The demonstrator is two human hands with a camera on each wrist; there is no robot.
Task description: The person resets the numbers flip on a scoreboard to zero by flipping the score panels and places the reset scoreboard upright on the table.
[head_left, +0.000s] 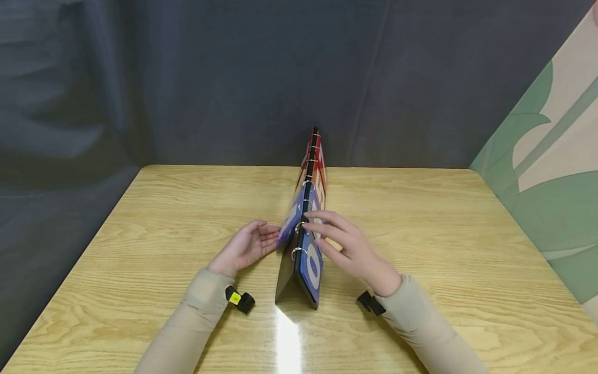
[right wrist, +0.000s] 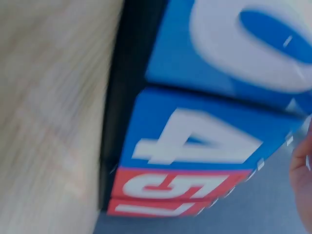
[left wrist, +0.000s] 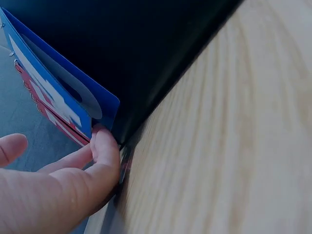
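A tent-shaped flip scoreboard (head_left: pixel 299 275) with black panels, ring binding and blue and red number cards stands end-on in the middle of the wooden table (head_left: pixel 420 234). My left hand (head_left: pixel 254 243) lies at its left side, fingers relaxed, their tips against the edge of a lifted blue card (head_left: pixel 289 221). In the left wrist view a fingertip (left wrist: pixel 105 148) touches that blue card's corner (left wrist: pixel 63 92) beside the black panel (left wrist: pixel 146 48). My right hand (head_left: pixel 341 240) reaches over the right side with straight, spread fingers at the rings. The right wrist view shows a blue "4" card (right wrist: pixel 195 141), a blue "0" card (right wrist: pixel 234 44) and red cards (right wrist: pixel 175 187).
Dark grey fabric (head_left: pixel 233 78) hangs behind and to the left of the table. A cream and green patterned wall (head_left: pixel 551 156) runs along the right. Small black cameras sit on both wrists (head_left: pixel 240 299) (head_left: pixel 371 304). Bare wood lies on both sides of the scoreboard.
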